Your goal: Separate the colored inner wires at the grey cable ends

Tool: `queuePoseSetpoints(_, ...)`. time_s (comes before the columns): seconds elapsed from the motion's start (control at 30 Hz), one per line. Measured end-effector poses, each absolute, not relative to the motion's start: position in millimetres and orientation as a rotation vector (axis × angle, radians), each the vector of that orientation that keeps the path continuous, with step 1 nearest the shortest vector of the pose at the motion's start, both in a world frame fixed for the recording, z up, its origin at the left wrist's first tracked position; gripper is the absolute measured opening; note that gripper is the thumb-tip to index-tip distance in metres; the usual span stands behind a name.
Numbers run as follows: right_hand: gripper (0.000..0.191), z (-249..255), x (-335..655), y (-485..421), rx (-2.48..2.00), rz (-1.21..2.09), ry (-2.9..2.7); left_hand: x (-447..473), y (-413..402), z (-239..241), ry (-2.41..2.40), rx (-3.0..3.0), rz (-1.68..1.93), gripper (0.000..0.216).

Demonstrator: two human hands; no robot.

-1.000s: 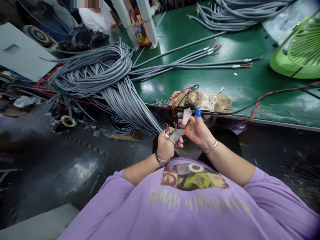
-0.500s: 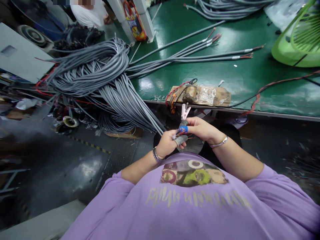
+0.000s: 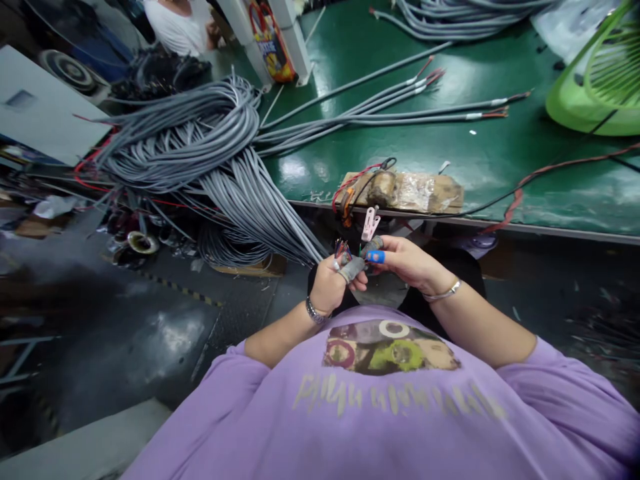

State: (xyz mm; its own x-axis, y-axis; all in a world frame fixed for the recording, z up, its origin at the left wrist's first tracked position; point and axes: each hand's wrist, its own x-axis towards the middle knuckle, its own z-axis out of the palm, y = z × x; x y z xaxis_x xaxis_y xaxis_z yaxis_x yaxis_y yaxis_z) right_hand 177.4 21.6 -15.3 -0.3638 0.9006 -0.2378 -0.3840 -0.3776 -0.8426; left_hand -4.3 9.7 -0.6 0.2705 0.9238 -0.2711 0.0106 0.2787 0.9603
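My left hand (image 3: 330, 283) is closed round the end of a grey cable, with thin coloured wires (image 3: 343, 249) fanning out above its thumb. Close beside it, my right hand (image 3: 407, 261) pinches at a thin wire between the two hands; its far end is hidden by the fingers. Grey wrapping covers some fingertips on both hands, and a blue band (image 3: 375, 257) circles my right thumb. Just above the fingers, a pink clothespin (image 3: 371, 224) hangs at the shaft of a small motor (image 3: 381, 187), which is fixed on a wooden block (image 3: 445, 193) at the bench edge.
A thick bundle of grey cables (image 3: 185, 143) drapes over the left of the green bench (image 3: 480, 67), several stripped ends lying rightward. A green fan (image 3: 575, 100) stands at the right, near a reddish cord (image 3: 517, 193). Across the bench, a person in white (image 3: 180, 27) is partly visible.
My left hand has turned and drawn slightly left, so the coloured wire ends now show above it. My right hand has shifted slightly right; the clothespin now hangs clear above the fingers.
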Motion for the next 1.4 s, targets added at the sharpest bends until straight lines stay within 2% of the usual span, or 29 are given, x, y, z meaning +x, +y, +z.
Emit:
queuePoseSetpoints(0.23, 0.029, -16.8, 162.1, 20.2, -1.001, 1.659, -0.852, -5.0, 6.1, -6.6, 1.120, 1.060, 0.942, 0.037)
queuePoseSetpoints(0.5, 0.026, -21.9, 154.3, 15.3, -0.983, 1.628, -0.774, 1.6, 6.3, 1.9, 1.134, 0.865, 1.087, 0.038)
queuePoseSetpoints(0.6, 0.032, -23.9, 158.6, 16.6, -0.916, 1.712, -0.730, 1.5, 7.2, 6.0, 1.142, 0.842, 1.101, 0.039)
queuePoseSetpoints(0.8, 0.055, -19.0, 166.1, 30.4, -0.822, 1.755, -0.581, 5.4, 6.3, 18.0, 1.115, 0.855, 1.068, 0.042)
queuePoseSetpoints(0.9, 0.053, -14.9, 161.9, 35.6, -0.832, 1.676, -0.679, 10.6, 7.0, 22.3, 1.073, 0.889, 1.072, 0.039)
queuePoseSetpoints(1.0, 0.050, -15.8, 157.0, 38.0, -0.921, 1.457, -0.733, 14.9, 9.3, 24.0, 1.078, 0.890, 1.077, 0.038)
queuePoseSetpoints(1.1, 0.055, -19.1, 154.5, 41.5, -0.983, 1.328, -0.711, 17.1, 11.6, 23.8, 1.107, 0.884, 1.061, 0.038)
queuePoseSetpoints(1.27, 0.064, -12.9, 150.7, 48.2, -0.882, 1.549, -0.668, 18.0, 13.1, 20.4, 1.130, 0.890, 1.045, 0.040)
queuePoseSetpoints(1.4, 0.061, -3.1, 146.7, 50.7, -0.841, 1.606, -0.533, 17.8, 13.0, 15.9, 1.135, 0.892, 1.038, 0.038)
